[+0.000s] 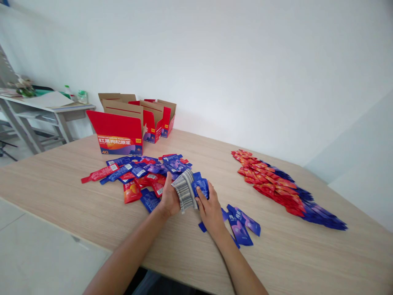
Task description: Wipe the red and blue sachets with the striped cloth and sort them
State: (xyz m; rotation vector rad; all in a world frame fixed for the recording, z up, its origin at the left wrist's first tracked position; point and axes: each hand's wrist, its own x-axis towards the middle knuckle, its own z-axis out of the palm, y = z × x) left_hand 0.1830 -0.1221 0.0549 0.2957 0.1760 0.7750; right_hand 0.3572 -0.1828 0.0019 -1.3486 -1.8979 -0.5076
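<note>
A thick stack of sachets, its striped barcode edges showing, is gripped between my two hands above the table. My left hand is closed on the left side of the stack. On the right side, my right hand is wrapped round the stack's front blue sachet, thumb and fingers pressing on its face. Left of the hands lies a loose heap of red and blue sachets, a red one near its front. Several purple-blue sachets lie just right of my right hand, partly hidden by it.
Open red cardboard boxes stand at the back left of the table. Long overlapping rows of red sachets and blue sachets spread along the right. A white wall rises behind. Another desk stands at far left.
</note>
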